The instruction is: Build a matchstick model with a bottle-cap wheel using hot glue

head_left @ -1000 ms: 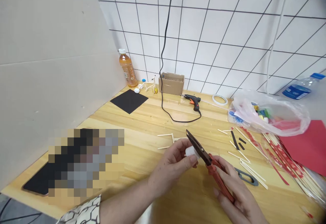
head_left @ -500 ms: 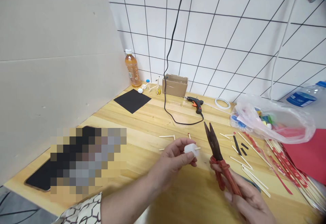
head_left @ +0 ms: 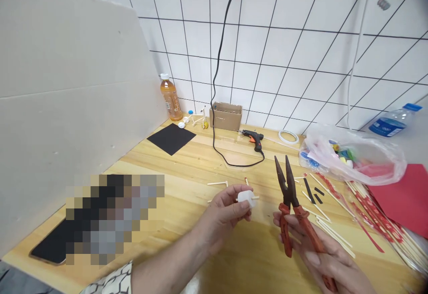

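Note:
Between the thumb and fingers of my left hand (head_left: 227, 209) is a small white cap-like piece (head_left: 245, 198). A short pale wooden stick (head_left: 256, 198) pokes out of its right side. My right hand (head_left: 326, 251) grips the red handles of long-nose pliers (head_left: 287, 191), whose dark jaws point up and stand apart with nothing between them. The pliers are to the right of the white piece and do not touch it. Just beyond my left hand lie a joined stick piece (head_left: 217, 183) and a red-tipped stick (head_left: 246, 181).
A glue gun (head_left: 254, 139) with its black cord lies by a cardboard box (head_left: 226, 116) and a tape roll (head_left: 288, 137). Cut sticks (head_left: 334, 236), bundled sticks (head_left: 374, 216) and a plastic bag (head_left: 361, 160) are at right. Black paper (head_left: 171, 139) and a bottle (head_left: 170, 100) stand back left.
The plier jaws have spread wider, and the pliers have shifted slightly right. My left hand still holds the white piece with its stick. The whole view has shifted slightly.

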The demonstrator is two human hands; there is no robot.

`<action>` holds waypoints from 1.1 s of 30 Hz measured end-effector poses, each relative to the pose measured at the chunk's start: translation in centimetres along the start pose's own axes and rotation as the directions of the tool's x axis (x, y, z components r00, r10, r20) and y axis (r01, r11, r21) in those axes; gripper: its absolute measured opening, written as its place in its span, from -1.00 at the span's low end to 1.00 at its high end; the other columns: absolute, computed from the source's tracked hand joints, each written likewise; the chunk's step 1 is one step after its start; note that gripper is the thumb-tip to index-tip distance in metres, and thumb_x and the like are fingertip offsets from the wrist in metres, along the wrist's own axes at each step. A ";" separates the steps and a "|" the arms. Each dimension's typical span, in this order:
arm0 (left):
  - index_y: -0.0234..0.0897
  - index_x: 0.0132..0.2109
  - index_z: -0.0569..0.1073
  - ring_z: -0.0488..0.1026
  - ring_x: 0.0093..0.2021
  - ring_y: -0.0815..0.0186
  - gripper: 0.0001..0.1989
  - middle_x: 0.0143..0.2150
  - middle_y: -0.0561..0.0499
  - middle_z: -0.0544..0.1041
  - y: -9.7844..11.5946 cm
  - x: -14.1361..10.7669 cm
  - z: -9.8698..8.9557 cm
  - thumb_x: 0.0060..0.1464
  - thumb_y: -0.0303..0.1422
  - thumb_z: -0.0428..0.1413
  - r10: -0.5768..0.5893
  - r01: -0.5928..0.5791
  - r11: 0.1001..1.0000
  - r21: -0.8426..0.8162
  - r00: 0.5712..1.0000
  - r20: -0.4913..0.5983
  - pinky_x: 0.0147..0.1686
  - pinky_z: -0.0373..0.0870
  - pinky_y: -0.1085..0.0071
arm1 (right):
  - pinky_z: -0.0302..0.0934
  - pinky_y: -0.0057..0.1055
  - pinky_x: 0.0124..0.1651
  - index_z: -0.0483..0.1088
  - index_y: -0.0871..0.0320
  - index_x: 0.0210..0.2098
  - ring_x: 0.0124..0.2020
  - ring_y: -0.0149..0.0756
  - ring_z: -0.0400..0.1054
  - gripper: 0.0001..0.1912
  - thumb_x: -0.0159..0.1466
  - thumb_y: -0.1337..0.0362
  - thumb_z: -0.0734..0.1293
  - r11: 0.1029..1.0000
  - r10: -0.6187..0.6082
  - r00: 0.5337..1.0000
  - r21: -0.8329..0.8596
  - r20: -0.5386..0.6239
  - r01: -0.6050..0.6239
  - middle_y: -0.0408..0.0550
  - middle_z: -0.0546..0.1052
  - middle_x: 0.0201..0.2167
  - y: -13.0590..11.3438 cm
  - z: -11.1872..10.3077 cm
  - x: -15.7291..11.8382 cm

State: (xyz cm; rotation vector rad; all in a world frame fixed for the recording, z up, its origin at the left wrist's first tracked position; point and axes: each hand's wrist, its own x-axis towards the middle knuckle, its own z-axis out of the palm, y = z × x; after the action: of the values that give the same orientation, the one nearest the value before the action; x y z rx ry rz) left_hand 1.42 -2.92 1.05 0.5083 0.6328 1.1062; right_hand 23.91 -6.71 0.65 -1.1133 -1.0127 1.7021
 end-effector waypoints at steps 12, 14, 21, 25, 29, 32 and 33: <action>-0.35 -0.22 0.44 0.33 -0.38 0.44 -0.65 -0.36 0.01 0.47 -0.2 0.0 -0.1 -0.24 -0.43 0.31 0.092 -0.082 0.989 0.126 0.993 -0.077 -0.37 0.24 0.50 | -0.10 -0.16 0.23 0.41 -0.13 -0.02 0.20 -0.08 0.09 -0.57 0.09 0.27 0.34 0.998 -0.026 0.996 -0.054 0.083 0.030 -0.13 0.34 0.13 0.5 0.3 0.2; -0.35 -0.23 0.43 0.33 -0.37 0.45 -0.65 -0.36 0.02 0.47 -0.2 -0.1 0.0 -0.24 -0.44 0.31 0.116 -0.104 0.984 0.143 0.990 -0.081 -0.35 0.24 0.51 | -0.13 -0.14 0.24 0.39 -0.10 0.01 0.21 -0.07 0.07 -0.55 0.10 0.26 0.34 0.990 -0.035 0.995 -0.130 0.089 0.046 -0.11 0.34 0.13 0.8 0.0 0.2; -0.37 -0.25 0.37 0.33 -0.38 0.46 -0.65 -0.38 0.04 0.45 0.1 -0.4 0.7 -0.23 -0.46 0.30 0.204 -0.195 0.971 0.139 0.978 -0.047 -0.34 0.24 0.51 | -0.21 -0.10 0.24 0.32 -0.14 0.07 0.22 -0.10 0.03 -0.51 0.13 0.26 0.34 0.952 -0.076 0.986 -0.282 0.147 0.116 -0.13 0.33 0.14 2.0 -0.9 0.4; -0.37 -0.24 0.33 0.32 -0.38 0.46 -0.66 -0.37 0.03 0.44 0.3 -0.7 0.9 -0.19 -0.45 0.28 0.209 -0.202 0.968 0.149 0.977 -0.039 -0.34 0.23 0.50 | -0.25 -0.13 0.25 0.30 -0.13 0.08 0.23 -0.13 0.00 -0.50 0.15 0.26 0.33 0.931 -0.090 0.984 -0.339 0.153 0.138 -0.16 0.29 0.16 2.5 -0.8 0.5; -0.36 -0.26 0.31 0.28 -0.39 0.49 -0.70 -0.39 0.06 0.40 0.1 -0.8 1.0 -0.14 -0.44 0.25 0.223 -0.215 0.961 0.172 0.974 -0.029 -0.37 0.21 0.53 | -0.22 -0.13 0.25 0.27 -0.15 0.10 0.23 -0.16 0.01 -0.48 0.15 0.29 0.33 0.906 -0.089 0.981 -0.395 0.174 0.152 -0.18 0.29 0.16 3.1 -1.3 0.2; -0.35 -0.26 0.29 0.27 -0.41 0.51 -0.70 -0.40 0.09 0.39 0.1 -0.8 1.0 -0.12 -0.43 0.24 0.217 -0.210 0.965 0.161 0.976 -0.031 -0.39 0.21 0.55 | -0.20 -0.14 0.24 0.28 -0.14 0.10 0.24 -0.17 -0.01 -0.48 0.15 0.29 0.33 0.878 -0.117 0.981 -0.445 0.158 0.176 -0.17 0.30 0.15 3.1 -1.2 0.0; -0.35 -0.26 0.29 0.27 -0.41 0.52 -0.70 -0.40 0.09 0.39 0.0 -0.7 1.1 -0.12 -0.44 0.24 0.213 -0.205 0.966 0.156 0.977 -0.032 -0.40 0.21 0.55 | -0.20 -0.14 0.25 0.28 -0.14 0.10 0.24 -0.16 0.00 -0.49 0.15 0.29 0.33 0.867 -0.131 0.980 -0.462 0.152 0.188 -0.17 0.31 0.15 3.0 -1.1 0.0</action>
State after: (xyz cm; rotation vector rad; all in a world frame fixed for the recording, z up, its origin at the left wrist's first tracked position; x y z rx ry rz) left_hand 1.90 -3.66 2.00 0.6936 0.7214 1.2784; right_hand 24.32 -7.49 -2.45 -1.1997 -1.6140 1.4319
